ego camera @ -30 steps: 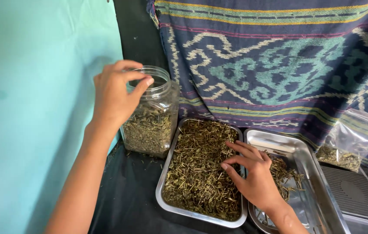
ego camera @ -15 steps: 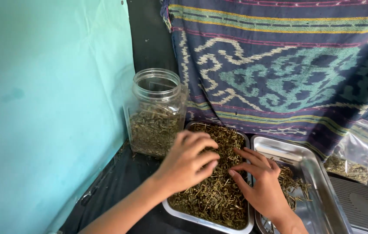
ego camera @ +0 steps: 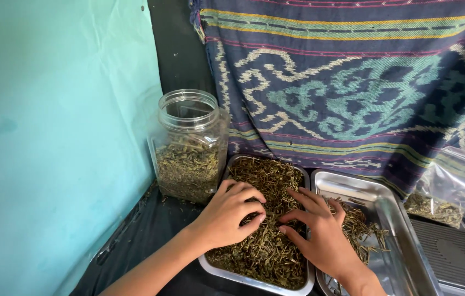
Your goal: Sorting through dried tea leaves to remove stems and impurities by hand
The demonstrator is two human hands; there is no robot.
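Note:
A steel tray (ego camera: 254, 277) at the bottom centre is filled with dried green-brown herb pieces (ego camera: 262, 181). My left hand (ego camera: 228, 215) rests on the herbs at the tray's left side, fingers curled into the pile. My right hand (ego camera: 320, 233) lies on the herbs at the tray's right side, fingers spread and pointing left. The two hands face each other, a small gap between the fingertips. Behind the left hand stands an open clear plastic jar (ego camera: 190, 145), about half full of the same dried herbs.
A second steel tray (ego camera: 394, 219) with a few herb pieces sits to the right. A clear plastic bag (ego camera: 446, 189) with herbs lies at far right, beside a dark grooved surface (ego camera: 451, 257). A teal wall is left; a patterned woven cloth (ego camera: 353, 82) hangs behind.
My left hand left the jar's mouth and came down onto the herbs in the tray. My right hand stayed on the pile. The view has shifted slightly.

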